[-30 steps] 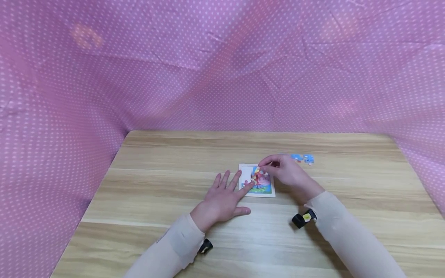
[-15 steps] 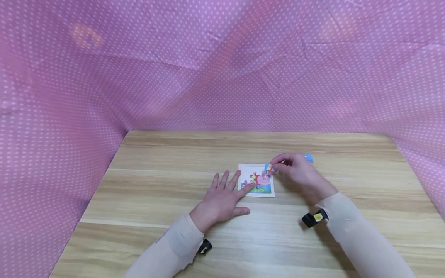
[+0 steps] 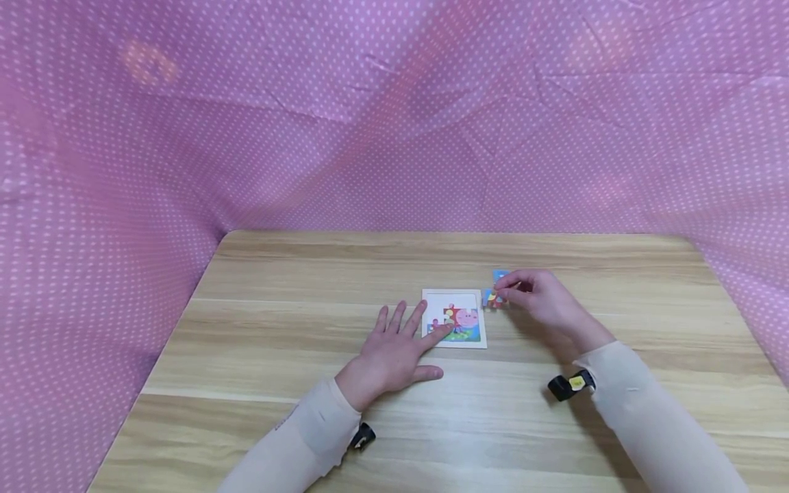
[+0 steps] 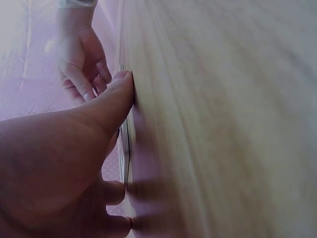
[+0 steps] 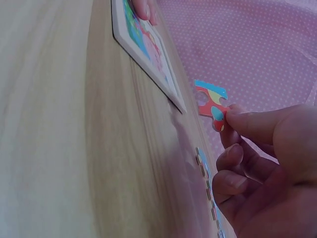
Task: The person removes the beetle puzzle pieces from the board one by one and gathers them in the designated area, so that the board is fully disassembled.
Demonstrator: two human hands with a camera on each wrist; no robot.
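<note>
In the head view a square puzzle board (image 3: 437, 303) with a white rim lies flat on the table. Its lower and right parts hold pieces with a pink cartoon figure; bare white backing shows at the upper left. My left hand (image 3: 390, 352) rests with spread, straight fingers, index fingertip on the fitted pieces. Just right of the board, my right hand (image 3: 545, 301) pinches a red, yellow and blue puzzle piece (image 5: 216, 105) between thumb and forefinger, held above the table. Behind and below that hand lie loose puzzle pieces (image 5: 204, 166), partly hidden in the head view.
A light wood-grain table (image 3: 296, 274) spans the view. Pink cloth with white dots (image 3: 394, 137) hangs behind it and at both sides. Black wrist cameras are strapped at the right wrist (image 3: 562, 387) and the left wrist (image 3: 364, 437).
My right hand has lifted the puzzle piece from the board's top area and carried it right, past the rim. More white backing now shows. The left hand stays put.
</note>
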